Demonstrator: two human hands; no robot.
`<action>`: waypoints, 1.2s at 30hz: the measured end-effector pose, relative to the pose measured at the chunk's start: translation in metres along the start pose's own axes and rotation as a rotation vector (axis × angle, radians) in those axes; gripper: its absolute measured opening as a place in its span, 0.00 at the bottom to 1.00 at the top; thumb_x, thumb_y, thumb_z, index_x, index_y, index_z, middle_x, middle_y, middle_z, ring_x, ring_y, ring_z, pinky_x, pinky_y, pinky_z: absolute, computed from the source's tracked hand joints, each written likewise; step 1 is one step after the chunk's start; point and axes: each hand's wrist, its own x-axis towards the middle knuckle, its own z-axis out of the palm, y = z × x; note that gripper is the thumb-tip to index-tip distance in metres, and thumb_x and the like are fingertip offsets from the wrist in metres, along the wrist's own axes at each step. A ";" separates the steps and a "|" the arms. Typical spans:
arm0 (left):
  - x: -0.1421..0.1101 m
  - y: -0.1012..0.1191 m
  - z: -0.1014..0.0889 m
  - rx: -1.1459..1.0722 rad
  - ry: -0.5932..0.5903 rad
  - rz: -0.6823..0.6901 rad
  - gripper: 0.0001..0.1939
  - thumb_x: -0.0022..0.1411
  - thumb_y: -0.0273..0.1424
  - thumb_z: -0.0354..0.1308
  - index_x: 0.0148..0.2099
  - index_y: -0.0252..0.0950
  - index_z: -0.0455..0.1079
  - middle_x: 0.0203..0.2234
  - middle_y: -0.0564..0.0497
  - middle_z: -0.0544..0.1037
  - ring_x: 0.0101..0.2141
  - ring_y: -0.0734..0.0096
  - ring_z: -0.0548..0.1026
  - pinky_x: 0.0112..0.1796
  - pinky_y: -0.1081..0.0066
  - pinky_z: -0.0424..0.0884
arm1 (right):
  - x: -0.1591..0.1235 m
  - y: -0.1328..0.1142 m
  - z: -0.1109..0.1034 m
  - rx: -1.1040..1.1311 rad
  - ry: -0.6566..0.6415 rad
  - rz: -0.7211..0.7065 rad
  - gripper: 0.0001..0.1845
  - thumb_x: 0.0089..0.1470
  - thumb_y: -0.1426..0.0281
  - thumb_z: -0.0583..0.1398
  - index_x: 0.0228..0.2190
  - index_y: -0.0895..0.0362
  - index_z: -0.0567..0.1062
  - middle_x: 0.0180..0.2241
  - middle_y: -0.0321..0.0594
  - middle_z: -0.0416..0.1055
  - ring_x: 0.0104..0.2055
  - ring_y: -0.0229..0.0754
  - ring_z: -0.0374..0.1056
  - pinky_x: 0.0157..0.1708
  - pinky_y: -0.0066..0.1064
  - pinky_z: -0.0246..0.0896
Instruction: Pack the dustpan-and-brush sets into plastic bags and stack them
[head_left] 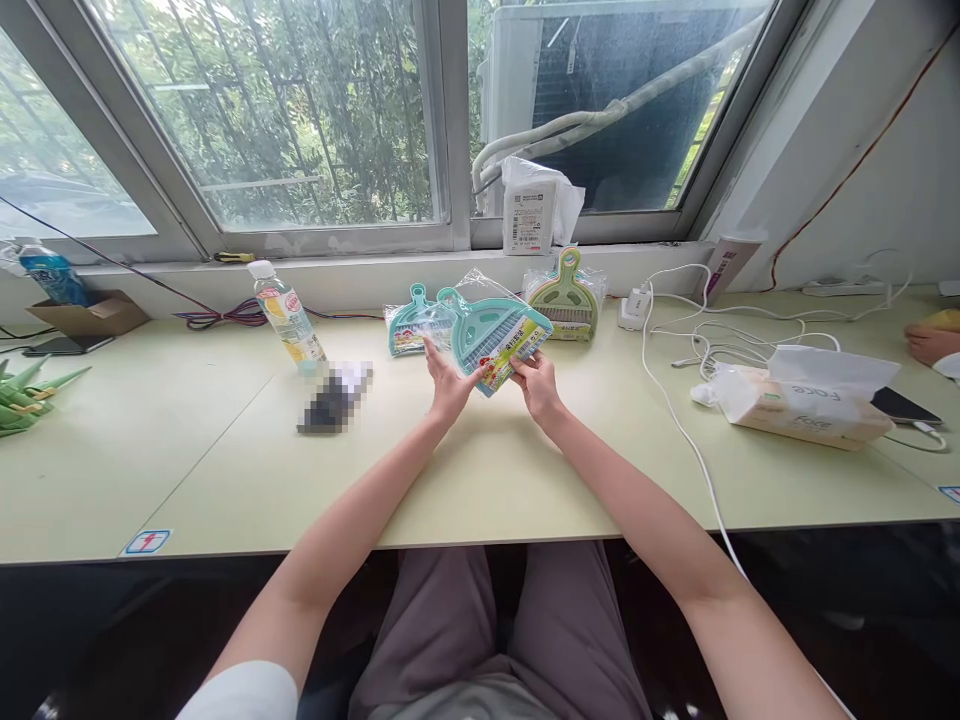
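Observation:
A teal dustpan-and-brush set (pixel 491 330) with a printed label is held tilted above the table between my two hands. My left hand (pixel 450 385) grips its lower left edge, thumb on the front and fingers stretched up behind it. At the lower right corner my right hand (pixel 536 385) pinches the set between thumb and fingers. Just behind, a second teal dustpan set (pixel 411 325) in clear wrapping stands against the sill, partly hidden by the held one. To its right stands a green dustpan set (pixel 566 305), also wrapped.
A drink bottle (pixel 289 315) stands beside a blurred dark object (pixel 334 400) on the table (pixel 240 480). Rightward are a white charger (pixel 636 308), tangled cables and a tissue pack (pixel 810 400). A tissue box (pixel 529 218) sits on the sill. Another person's hand (pixel 934 342) shows far right.

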 end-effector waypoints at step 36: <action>0.006 0.012 -0.003 -0.667 -0.279 -0.436 0.26 0.47 0.40 0.69 0.46 0.33 0.70 0.43 0.42 0.78 0.50 0.51 0.73 0.51 0.55 0.69 | -0.008 0.003 0.008 0.046 0.002 -0.034 0.19 0.41 0.68 0.67 0.38 0.53 0.70 0.40 0.38 0.74 0.48 0.44 0.70 0.49 0.40 0.69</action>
